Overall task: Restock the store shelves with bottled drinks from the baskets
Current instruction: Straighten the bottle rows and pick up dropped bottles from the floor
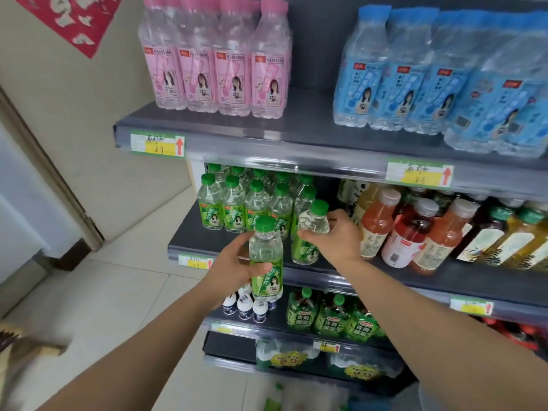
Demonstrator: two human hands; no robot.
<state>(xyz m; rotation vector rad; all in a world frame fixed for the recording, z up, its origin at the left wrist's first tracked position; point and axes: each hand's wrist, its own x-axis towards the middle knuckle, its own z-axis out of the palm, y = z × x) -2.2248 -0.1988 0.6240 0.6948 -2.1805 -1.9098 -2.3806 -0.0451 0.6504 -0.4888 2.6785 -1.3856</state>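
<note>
My left hand is curled round the lower half of a green-capped soda bottle, with the thumb lying across the label. This bottle is upright and is held in the air, just in front of the edge of the middle shelf. My right hand, just to the right of the left one and a little further in, grips a second green-capped bottle round its shoulder, under the cap. This one leans a little, the cap toward my right hand, and its bottom is at the front part of the same shelf. I cannot tell if it already touches the board. Just behind both hands, on the left part of this shelf, stands a group of the same green bottles, close together in rows. Just to the right of my right hand, juice bottles with white caps lean forward, orange and red ones. Below my left hand there are small white bottles, and below my right arm are green packs on the lower shelf. Above the hands, on the top shelf, pink soda bottles stand to the left and blue bottles to the right, with a yellow price tag under the pink ones. Far to the left of my left arm is the pale tiled floor.
</note>
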